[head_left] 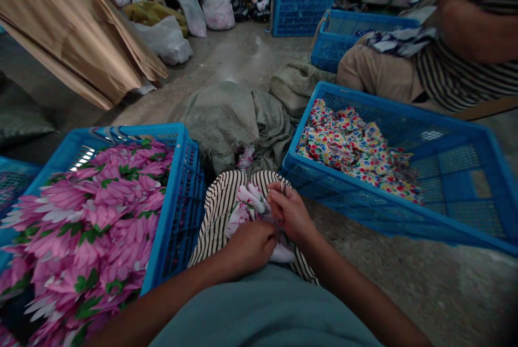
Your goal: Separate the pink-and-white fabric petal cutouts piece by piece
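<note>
A grey, worn floor point(243, 55) spreads ahead of the hands, with rough sacking point(226, 115) heaped on it. Just beyond the left hand point(253, 244), on the lap, lies bunched pink-and-white cloth point(246, 206). That hand is curled closed, seemingly gripping the cloth's near part; its fingertips are hidden. Close beside it, the right hand point(293, 212) is narrowed to a pinch, a small slim thing point(283, 188) at its fingers, too blurred to name. Close fingerwork seems in hand; any further move calls for a steady left grip and a fine right pinch. Under the cloth is striped fabric point(214, 206). Left of the hands, a blue basket point(174, 196) holds pink petal-like pieces point(117, 201); right of them, a blue crate point(388, 101) holds colourful printed cloth point(356, 147). Beyond that crate sits a person point(473, 77).
</note>
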{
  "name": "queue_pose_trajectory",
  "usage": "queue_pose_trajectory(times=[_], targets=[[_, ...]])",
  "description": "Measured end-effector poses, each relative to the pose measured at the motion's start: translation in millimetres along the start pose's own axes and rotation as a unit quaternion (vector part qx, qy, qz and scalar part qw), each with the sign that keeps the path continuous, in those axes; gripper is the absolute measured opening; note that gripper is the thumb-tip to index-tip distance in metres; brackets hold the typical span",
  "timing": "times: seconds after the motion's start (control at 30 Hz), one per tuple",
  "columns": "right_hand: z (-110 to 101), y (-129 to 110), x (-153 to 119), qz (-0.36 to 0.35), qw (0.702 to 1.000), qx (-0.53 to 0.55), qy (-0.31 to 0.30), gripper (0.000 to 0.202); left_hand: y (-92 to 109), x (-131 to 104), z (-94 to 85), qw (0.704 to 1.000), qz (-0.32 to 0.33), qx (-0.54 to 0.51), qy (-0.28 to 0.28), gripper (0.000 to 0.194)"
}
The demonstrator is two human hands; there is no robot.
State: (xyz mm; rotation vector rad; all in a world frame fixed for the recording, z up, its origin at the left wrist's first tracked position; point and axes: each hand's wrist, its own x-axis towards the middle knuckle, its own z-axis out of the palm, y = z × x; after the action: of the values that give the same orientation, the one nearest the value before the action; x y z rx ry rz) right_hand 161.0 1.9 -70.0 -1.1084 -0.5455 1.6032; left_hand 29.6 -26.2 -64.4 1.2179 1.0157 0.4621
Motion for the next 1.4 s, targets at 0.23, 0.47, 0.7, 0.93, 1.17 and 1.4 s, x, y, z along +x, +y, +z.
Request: queue_pose_trajectory(times=[0.23, 0.47, 0.7, 0.93, 1.17, 1.4], targets=[[-22, -4, -4, -0.039, 0.998, -0.046, -0.034, 0.022, -1, 14, -16.6, 0.943, -0.070, -0.316, 0.082, 0.012], [-18, 1, -12, -0.018, 0.995, -0.090, -0.043, 0.022, 13, 5, -20.2, 0.880, -0.050, -0.469, 0.052, 0.017], [1, -12, -15, -0.116, 0.926, -0.330, -0.144, 0.020, 20, -1, -27.1, 0.977, -0.084, -0.197, 0.021, 0.025], [-10, -27, -13, -0.182, 0.934, -0.305, -0.029, 0.016, 23, -3, -16.4, 0.919, -0.068, -0.375, 0.100, 0.023], [-11, -31, -28, -0.307, 0.848, -0.415, -0.116, 0.018, 33, -6, -11.6, 0.908, -0.063, -0.402, 0.105, 0.019], [-3, -32, -24, -0.317, 0.816, -0.455, -0.162, 0.009, 32, -9, -10.8, 0.920, -0.061, -0.370, 0.110, 0.017]])
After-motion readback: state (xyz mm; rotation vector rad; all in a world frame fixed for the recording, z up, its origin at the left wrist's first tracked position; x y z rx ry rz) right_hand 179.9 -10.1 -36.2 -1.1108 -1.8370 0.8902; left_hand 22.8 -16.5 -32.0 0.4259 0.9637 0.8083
